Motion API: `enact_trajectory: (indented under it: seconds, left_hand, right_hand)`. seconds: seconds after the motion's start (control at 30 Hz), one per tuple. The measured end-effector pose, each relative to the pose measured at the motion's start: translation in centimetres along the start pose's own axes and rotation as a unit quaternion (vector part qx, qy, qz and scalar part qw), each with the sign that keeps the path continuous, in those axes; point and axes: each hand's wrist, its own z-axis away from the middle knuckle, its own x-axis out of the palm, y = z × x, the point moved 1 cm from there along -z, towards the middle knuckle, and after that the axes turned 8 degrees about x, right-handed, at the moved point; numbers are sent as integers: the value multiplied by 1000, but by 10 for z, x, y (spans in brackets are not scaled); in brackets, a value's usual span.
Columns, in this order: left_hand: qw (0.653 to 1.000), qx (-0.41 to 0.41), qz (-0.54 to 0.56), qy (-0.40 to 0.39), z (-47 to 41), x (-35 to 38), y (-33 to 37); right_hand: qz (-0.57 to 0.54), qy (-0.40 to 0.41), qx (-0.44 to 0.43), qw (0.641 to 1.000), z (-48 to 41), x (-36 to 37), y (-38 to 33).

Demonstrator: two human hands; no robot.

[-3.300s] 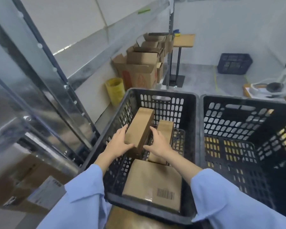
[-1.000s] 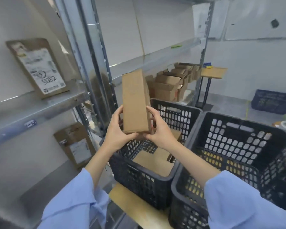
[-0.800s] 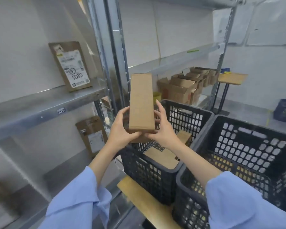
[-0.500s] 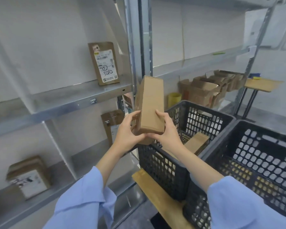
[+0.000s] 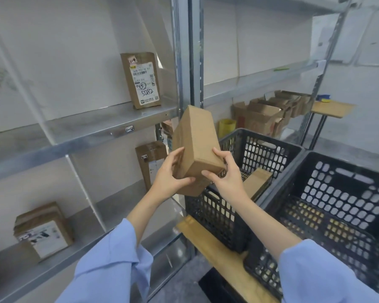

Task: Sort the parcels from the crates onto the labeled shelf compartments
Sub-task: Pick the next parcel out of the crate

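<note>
Left hand (image 5: 169,178) is wrapped round the lower left edge and right hand (image 5: 225,178) grips the lower right corner, so both are holding the same box. The parcel (image 5: 195,145) is plain brown cardboard, long and slim, up in the air by the left edge of the black crate (image 5: 219,217). Its long axis runs up and away, with the top end tipped toward the metal shelf (image 5: 85,127), where a labeled parcel (image 5: 141,80) stands upright.

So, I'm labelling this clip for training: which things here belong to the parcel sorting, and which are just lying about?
In the job: held parcel, gripped by left hand and right hand; black crate; shelf; shelved parcel.
Lying about: open cartons; yellow bin; wooden table.
</note>
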Motion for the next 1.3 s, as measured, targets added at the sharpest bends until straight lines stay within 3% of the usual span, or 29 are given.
enact_trajectory:
  seconds: [0.2, 0.27, 0.43, 0.7, 0.87, 1.1, 1.3]
  left_hand:
    - [997, -66, -40, 5, 15, -1, -10]
    - [997, -81, 4, -2, 21, -4, -13]
    - [993, -67, 89, 48, 29, -13, -10]
    - [992, -38, 56, 109, 49, -38, -12]
    - [993, 2, 27, 119, 63, -50, -5]
    - [993, -3, 56, 100, 85, -75, 5]
    - [990, 0, 47, 129, 104, -98, 8]
  right_hand:
    - [-43, 49, 20, 998, 19, -2, -7]
    - [-60, 56, 23, 996, 22, -2, -12]
    - [-33, 37, 10, 999, 30, 1, -17]
    - [94, 29, 2, 995, 36, -2, -20]
    - [108, -35, 23, 993, 38, 11, -25]
    - [67, -70, 15, 995, 41, 43, -28]
    - [52, -89, 23, 994, 39, 73, -24]
